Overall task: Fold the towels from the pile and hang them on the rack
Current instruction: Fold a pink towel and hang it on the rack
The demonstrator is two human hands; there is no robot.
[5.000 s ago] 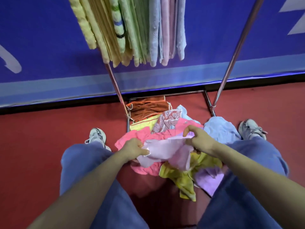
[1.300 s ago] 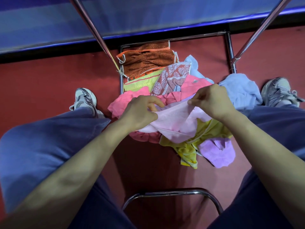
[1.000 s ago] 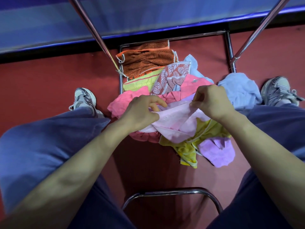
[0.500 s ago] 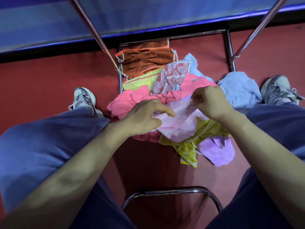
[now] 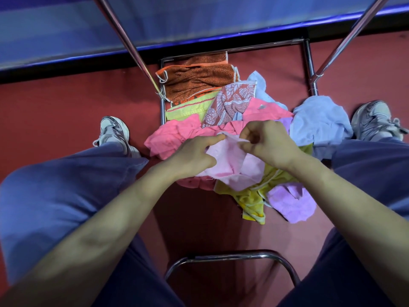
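A pale pink towel [image 5: 230, 165] hangs crumpled between my hands above the pile on the red floor. My left hand [image 5: 194, 155] pinches its upper edge at the left. My right hand [image 5: 267, 144] pinches the same edge close by at the right, fingers curled. Below lie a bright pink towel [image 5: 174, 138], a yellow towel [image 5: 252, 200], a lilac towel [image 5: 292, 202], a light blue towel [image 5: 321, 122], a leaf-patterned towel [image 5: 230, 103] and a brown towel [image 5: 199, 80]. The rack's slanted metal legs [image 5: 130, 47] rise at both sides; its hanging bar is out of view.
My knees in blue trousers frame the pile, with a sneaker [image 5: 114, 131] at left and another sneaker [image 5: 374, 120] at right. A curved chrome stool bar [image 5: 230, 258] sits between my legs. A blue wall panel [image 5: 199, 16] runs behind the rack's base frame [image 5: 307, 60].
My hands have moved closer together along the pale pink towel's top edge, bunching it. My view dropped from the hung towels down to the pile.
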